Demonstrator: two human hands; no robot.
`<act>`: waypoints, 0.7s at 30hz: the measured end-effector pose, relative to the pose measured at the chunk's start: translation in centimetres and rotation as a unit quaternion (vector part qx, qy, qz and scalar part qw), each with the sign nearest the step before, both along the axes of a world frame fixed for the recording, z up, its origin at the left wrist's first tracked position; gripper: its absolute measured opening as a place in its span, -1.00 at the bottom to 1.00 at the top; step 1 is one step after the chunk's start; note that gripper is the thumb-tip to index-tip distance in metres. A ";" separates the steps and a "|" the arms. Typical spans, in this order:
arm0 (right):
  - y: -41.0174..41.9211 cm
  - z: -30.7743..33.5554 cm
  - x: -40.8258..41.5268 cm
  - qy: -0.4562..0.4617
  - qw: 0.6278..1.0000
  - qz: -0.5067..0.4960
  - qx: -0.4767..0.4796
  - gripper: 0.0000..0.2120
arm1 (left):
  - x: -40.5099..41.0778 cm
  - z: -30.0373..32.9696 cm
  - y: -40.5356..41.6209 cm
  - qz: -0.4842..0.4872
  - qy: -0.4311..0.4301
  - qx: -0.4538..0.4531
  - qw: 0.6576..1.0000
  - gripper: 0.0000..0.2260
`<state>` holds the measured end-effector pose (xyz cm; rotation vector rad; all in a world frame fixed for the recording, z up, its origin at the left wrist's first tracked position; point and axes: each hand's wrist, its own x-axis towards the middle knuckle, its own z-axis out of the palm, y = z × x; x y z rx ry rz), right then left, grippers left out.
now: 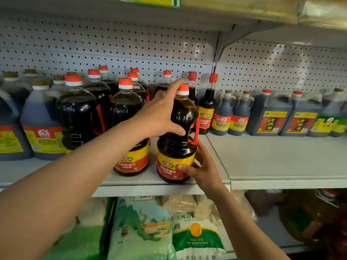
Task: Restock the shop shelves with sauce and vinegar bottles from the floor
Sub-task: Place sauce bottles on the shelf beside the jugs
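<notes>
A large soy sauce bottle (pixel 176 136) with an orange cap and a red side handle stands upright at the near edge of the grey metal shelf (pixel 281 166), just left of the seam where two shelf boards meet. The left hand (pixel 159 113) reaches in from the near left and wraps the bottle's narrow waist, thumb across the front and forefinger stretched up toward the cap, so this grip is curled round the bottle. The right hand (pixel 202 166) comes up from the near right and holds the bottle's lower body at the yellow and red label, thumb pressed on the label front and fingers round the right side; this grip also clasps the bottle.

Just to its left stands a matching soy sauce bottle (pixel 129 128), partly hidden by the left forearm. Further left and behind are more dark bottles with orange caps (pixel 78 113) and big jugs (pixel 41 124). To the right, at the far side of the shelf against the white pegboard (pixel 281 68), stand slim bottles (pixel 206 109), small handled jugs (pixel 231 117) and square dark jugs (pixel 270 115). On the lower shelf lie bags of rice (pixel 146 231).
</notes>
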<state>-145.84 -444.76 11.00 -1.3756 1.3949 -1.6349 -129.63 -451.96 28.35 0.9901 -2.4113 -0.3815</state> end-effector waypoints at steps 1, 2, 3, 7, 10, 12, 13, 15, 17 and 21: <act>-0.4 -0.1 -0.2 -0.001 1.000 0.003 0.003 -0.17 | -0.3 0.2 -0.2 0.007 -0.017 -0.004 1.000 0.16; -0.9 -0.1 -0.3 -0.003 1.000 0.006 0.004 -0.17 | -0.6 0.3 -0.6 0.013 -0.027 -0.006 1.000 0.14; -1.4 -0.2 -0.5 -0.004 1.000 0.008 0.005 -0.17 | -0.9 0.5 -0.9 0.017 -0.030 -0.005 0.999 0.13; -3.7 -0.1 -1.4 0.022 0.999 0.010 0.026 -0.14 | -2.2 0.8 -2.8 0.038 -0.024 -0.002 0.999 0.08; -5.8 -0.1 -2.2 0.022 0.999 0.010 0.043 -0.18 | -3.3 1.0 -4.2 0.054 -0.015 0.008 0.998 0.06; -7.1 -0.1 -2.5 0.010 0.998 0.007 0.054 -0.24 | -3.9 1.1 -5.2 0.063 -0.012 0.013 0.998 0.05; -7.7 -0.1 -2.7 0.010 0.998 0.007 0.059 -0.27 | -4.1 1.1 -5.7 0.067 -0.011 0.016 0.998 0.06; -8.9 -0.1 -3.0 0.019 0.998 0.004 0.065 -0.28 | -4.4 1.1 -6.6 0.077 -0.007 0.020 0.997 0.06; -9.8 0.0 -3.2 0.025 0.997 0.000 0.069 -0.27 | -4.7 1.0 -7.2 0.088 -0.003 0.022 0.996 0.07; -10.4 0.1 -3.6 0.039 0.996 0.000 0.077 -0.33 | -5.1 0.6 -8.0 0.098 -0.002 0.025 0.995 0.08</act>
